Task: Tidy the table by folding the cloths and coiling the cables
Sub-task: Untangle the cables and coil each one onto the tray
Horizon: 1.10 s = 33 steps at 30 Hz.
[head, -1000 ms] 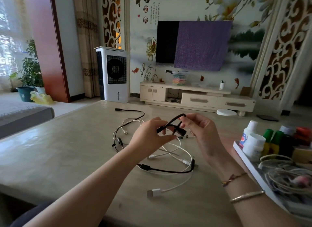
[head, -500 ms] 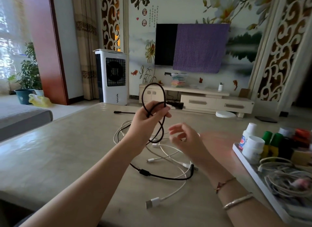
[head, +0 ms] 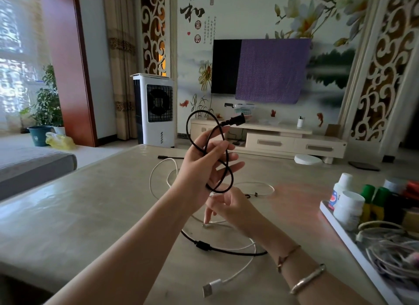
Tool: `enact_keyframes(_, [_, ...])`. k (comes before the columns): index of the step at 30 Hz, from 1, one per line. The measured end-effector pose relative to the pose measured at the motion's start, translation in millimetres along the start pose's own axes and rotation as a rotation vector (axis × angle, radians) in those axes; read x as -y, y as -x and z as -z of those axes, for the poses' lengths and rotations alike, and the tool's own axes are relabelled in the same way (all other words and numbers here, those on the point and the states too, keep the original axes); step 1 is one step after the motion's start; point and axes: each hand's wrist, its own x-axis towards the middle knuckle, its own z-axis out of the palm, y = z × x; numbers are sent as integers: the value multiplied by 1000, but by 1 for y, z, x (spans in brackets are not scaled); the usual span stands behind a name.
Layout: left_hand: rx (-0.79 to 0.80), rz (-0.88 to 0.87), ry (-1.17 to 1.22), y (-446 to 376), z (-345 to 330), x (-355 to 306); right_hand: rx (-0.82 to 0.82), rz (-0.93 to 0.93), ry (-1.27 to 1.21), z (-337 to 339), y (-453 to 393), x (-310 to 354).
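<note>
Head view: black cable [head: 227, 168] looped in figure-eight over left hand [head: 204, 166], raised above surface [head: 68, 214]; plug end juts up right of fingers. Left grip curled round loops, outer fingers extended. Cable's rest trails down onto surface, passing under right wrist. Right hand [head: 229, 206] low, below left, fingers loosely curled, holding nothing, fingertip near white cable [head: 238, 275] sprawled on surface. Tray [head: 353, 243] with bottles [head: 349, 209] and coiled cords at right edge.
</note>
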Motion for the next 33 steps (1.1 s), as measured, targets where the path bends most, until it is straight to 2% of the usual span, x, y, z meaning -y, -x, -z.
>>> enact_keyframes(3, [13, -12, -5, 0, 1, 0, -98, 9, 48, -4, -3, -4])
enact_keyframes(7, [-15, -29, 16, -2, 7, -4, -400, -57, 44, 10, -5, -13])
enact_keyframes(9, [-31, -36, 55, -3, 11, -8, -540, -80, 130, 23, -2, -17])
enact_keyframes(11, [-56, -34, 91, -6, 15, -13, -616, -128, 127, 34, 1, -19])
enact_keyframes(14, [-157, 30, 14, -11, 26, -18, -566, -204, -134, 50, 7, -17])
enact_keyframes(17, [-255, 220, -205, -10, 35, -12, -507, -164, -586, 64, 12, -5])
enact_keyframes(18, [-260, 296, -251, -9, 37, -9, -513, -137, -649, 67, 14, -2])
enact_keyframes(21, [-208, 435, -339, -5, 38, -1, -507, -85, -589, 66, 18, 0])
enact_keyframes(24, [-90, 469, -456, -2, 35, 7, -373, -85, -628, 60, 20, 3])
enact_keyframes(27, [65, 486, -602, 3, 32, 15, -282, -94, -521, 53, 20, 7])
enact_keyframes(30, [166, 489, -680, 7, 29, 26, -326, -80, -395, 46, 19, 13])
enact_keyframes(33, [122, 430, -777, 8, 27, 38, -405, -56, -416, 45, 19, 18])
